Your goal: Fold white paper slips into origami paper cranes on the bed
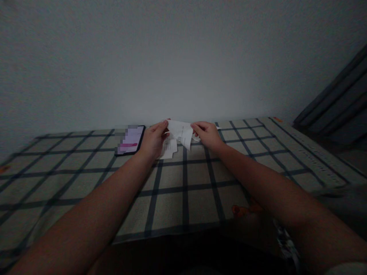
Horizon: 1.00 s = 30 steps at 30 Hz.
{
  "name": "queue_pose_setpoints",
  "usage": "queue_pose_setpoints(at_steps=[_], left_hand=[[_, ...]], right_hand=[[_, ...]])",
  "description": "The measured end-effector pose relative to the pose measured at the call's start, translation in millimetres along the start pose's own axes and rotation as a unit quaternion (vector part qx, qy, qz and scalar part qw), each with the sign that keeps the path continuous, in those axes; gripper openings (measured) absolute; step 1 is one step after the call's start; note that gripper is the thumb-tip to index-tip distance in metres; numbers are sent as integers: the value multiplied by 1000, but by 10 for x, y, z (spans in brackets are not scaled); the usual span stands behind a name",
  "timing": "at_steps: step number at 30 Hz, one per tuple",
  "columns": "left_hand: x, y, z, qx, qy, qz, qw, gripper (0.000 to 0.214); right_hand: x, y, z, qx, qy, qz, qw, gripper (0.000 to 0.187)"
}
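Observation:
Between my two hands is a thin white slip of paper [179,126] with faint print, its lower right corner hanging down. My left hand [155,137] pinches its left end, thumb on top. The right end is pinched between the thumb and fingers of my right hand [208,133]. Under and beside my left hand, more white printed papers [169,149] lie on the cloth. Another pale item shows partly behind my right hand, too covered to name.
A phone [132,140] with a lit screen, partly pixelated, lies left of my left hand. The checked tablecloth [197,191] covers the table up to the grey wall [183,57]. Dark folded fabric [338,88] hangs at the right.

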<state>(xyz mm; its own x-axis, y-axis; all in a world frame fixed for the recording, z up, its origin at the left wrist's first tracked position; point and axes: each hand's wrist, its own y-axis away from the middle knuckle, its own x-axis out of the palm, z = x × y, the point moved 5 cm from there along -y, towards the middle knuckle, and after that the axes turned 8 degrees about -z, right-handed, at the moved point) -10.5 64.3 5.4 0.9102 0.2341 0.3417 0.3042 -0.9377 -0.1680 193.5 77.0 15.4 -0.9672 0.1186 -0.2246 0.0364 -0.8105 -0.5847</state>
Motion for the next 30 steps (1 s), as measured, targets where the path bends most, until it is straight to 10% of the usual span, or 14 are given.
queue_pose_setpoints(at_steps=[21, 30], left_hand=[[-60, -90, -27, -3, 84, -59, 995, 35], [129, 93, 241, -65, -156, 139, 976, 42]], right_hand=[[25, 28, 47, -33, 26, 16, 999, 31], [-7, 18, 42, 46, -47, -17, 998, 31]])
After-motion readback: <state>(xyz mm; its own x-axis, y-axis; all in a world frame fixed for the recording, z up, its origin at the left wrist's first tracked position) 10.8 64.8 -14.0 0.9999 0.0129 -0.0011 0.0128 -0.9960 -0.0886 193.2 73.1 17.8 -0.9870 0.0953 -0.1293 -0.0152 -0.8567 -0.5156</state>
